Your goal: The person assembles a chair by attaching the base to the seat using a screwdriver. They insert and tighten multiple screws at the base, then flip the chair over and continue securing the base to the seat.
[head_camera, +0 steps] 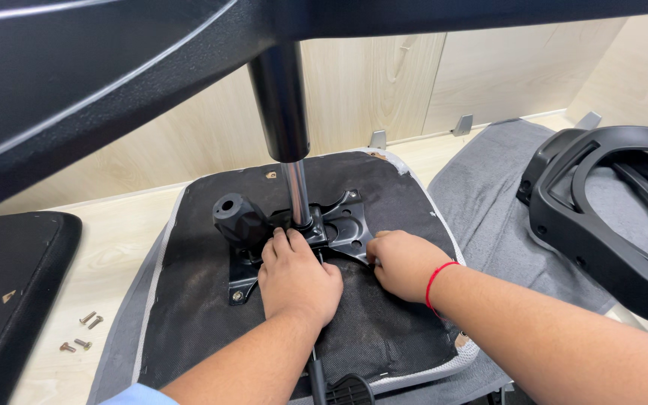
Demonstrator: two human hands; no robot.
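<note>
Pale wood tabletop (114, 247) carries an upturned chair seat (384, 330), its black tilt mechanism (343, 225) bolted at the centre. Left hand (298, 277) presses flat on the plate beside the gas-lift column (296, 191); right hand (406, 264) is curled, knuckles at the plate's right edge, its grasp hidden. Loose bolts (84, 330) lie near the left edge; a black chair backrest frame (601, 225) rests right on grey cloth (481, 187).

My left hand (298, 276) covers the middle of the black metal plate (343, 225), so I cannot see what its fingertips press. My right hand (405, 262) curls over its own fingers, hiding anything gripped. The chair base (76, 67) runs off the top edge. The bolts (84, 330) are too small to read their heads.
</note>
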